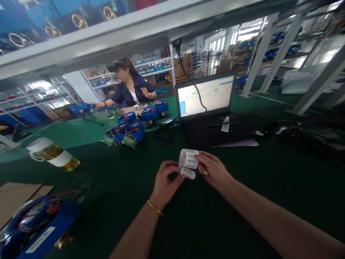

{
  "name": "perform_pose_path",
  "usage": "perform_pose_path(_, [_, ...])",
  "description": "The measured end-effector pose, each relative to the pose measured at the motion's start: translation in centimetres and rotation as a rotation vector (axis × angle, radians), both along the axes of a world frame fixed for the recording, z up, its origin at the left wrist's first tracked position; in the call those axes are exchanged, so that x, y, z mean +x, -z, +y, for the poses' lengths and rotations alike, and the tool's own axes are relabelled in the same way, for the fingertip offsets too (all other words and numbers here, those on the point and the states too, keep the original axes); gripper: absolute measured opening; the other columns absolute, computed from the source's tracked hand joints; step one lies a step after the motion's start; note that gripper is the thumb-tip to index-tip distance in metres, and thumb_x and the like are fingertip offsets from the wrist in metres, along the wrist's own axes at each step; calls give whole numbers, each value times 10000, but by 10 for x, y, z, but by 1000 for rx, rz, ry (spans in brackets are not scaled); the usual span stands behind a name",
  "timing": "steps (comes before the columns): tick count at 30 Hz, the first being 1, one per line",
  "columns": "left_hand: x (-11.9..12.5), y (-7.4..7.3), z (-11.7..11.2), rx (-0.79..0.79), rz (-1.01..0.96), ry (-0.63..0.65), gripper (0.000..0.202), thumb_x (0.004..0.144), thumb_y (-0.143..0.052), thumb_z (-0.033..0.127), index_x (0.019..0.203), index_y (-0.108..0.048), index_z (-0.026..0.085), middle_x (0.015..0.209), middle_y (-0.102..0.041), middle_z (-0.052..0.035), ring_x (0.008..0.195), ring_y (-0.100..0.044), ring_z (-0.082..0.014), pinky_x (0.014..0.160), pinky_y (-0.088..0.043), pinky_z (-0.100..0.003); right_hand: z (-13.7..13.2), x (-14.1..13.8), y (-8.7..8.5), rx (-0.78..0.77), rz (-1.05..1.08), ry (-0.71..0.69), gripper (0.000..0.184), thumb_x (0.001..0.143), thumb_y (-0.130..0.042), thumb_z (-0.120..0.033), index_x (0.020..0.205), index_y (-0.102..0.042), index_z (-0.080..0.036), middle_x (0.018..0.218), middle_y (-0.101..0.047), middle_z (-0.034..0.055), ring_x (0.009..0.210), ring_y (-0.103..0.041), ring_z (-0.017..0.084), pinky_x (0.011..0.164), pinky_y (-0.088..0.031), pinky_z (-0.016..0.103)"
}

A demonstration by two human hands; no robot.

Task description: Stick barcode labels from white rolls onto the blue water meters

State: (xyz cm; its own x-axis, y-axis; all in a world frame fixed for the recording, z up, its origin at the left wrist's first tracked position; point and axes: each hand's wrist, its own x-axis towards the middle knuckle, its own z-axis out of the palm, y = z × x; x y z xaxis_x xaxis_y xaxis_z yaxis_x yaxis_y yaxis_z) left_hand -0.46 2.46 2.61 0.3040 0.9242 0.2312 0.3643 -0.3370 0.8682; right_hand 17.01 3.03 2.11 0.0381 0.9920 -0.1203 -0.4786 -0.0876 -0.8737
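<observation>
In the head view, the left hand [165,181] and right hand [212,169] both pinch a curled strip of barcode labels [188,162], held above the green bench [242,187] just before an open laptop [207,108]. Blue meters [129,129] lie beyond, near a co-worker's sleeve [121,95].

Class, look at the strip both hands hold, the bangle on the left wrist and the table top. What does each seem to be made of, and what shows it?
Label strip: thin white paper, probably with slick backing; it curls and carries printed barcodes.
Bangle: yellow metal, gold-like; it glints.
Table top: dark green matte mat, possibly rubber; hardly any shine.
</observation>
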Motion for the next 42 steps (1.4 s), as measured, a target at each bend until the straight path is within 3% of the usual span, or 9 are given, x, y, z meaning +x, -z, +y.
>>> perform_pose_path(3, [1,-1,-4,79,-26,34,77,702,-663,198,774,-676,224,1090,-515,-64,1046,-508,-220,893,-425,-376,-1,-3,5,-16,-52,-4,281,580,-682,-317,749,-545,-140,541,-527,-41,340,-309,20,334,-206,139])
perform_pose_path(6, [0,0,-4,90,-154,-15,84,703,-666,206,784,-675,226,1082,-513,-62,1047,-506,-227,884,-436,-383,-4,-7,7,-51,-168,-133,257,603,-664,-299,764,-559,-129,508,-531,-23,342,-366,62,314,-205,156])
perform_pose_path(14, [-4,10,2,-153,-466,-209,138,681,-686,283,775,-660,186,1113,-508,-64,986,-540,-211,756,-495,-309,-14,-11,1,2,-184,-422,297,731,-570,-415,801,-556,-127,598,-528,-20,385,-343,51,354,-211,173])
perform_pose_path(17, [-4,10,3,-188,-516,-273,149,673,-691,285,768,-657,175,1108,-529,-59,916,-563,-179,710,-497,-272,-19,-14,-2,54,-287,-495,275,704,-618,-342,877,-564,-135,729,-594,10,417,-379,54,371,-240,177])
perform_pose_path(21, [-3,9,2,-229,-547,-301,185,673,-688,297,799,-665,164,1098,-564,-69,819,-586,-149,665,-499,-255,-21,-18,-2,69,-414,-456,240,682,-609,-271,881,-573,-141,746,-608,8,422,-397,58,364,-240,182])
perform_pose_path(28, [1,9,1,-255,-559,-319,226,656,-699,281,840,-651,159,1041,-622,-73,789,-611,-156,649,-509,-257,-21,-15,2,92,-393,-433,252,742,-592,-312,925,-569,-140,768,-613,14,448,-431,64,376,-299,166])
perform_pose_path(34, [4,6,-2,-237,-487,-308,258,686,-669,309,885,-631,150,928,-652,-67,772,-615,-164,635,-501,-252,-24,-20,-3,56,-470,-419,227,684,-642,-261,863,-562,-146,737,-602,3,476,-461,76,375,-315,165])
perform_pose_path(38, [3,4,0,-293,-384,-309,304,808,-497,410,889,-614,141,805,-658,-52,712,-620,-160,568,-478,-234,-24,-16,-6,44,-352,-441,199,721,-601,-316,816,-559,-147,633,-569,-17,392,-372,55,360,-260,168])
perform_pose_path(42, [2,6,4,-268,-232,-270,196,765,-563,339,800,-616,153,734,-650,-28,643,-608,-145,537,-460,-225,-17,-8,-10,86,-122,-262,239,659,-672,-334,767,-574,-146,575,-524,-24,392,-352,56,380,-251,185])
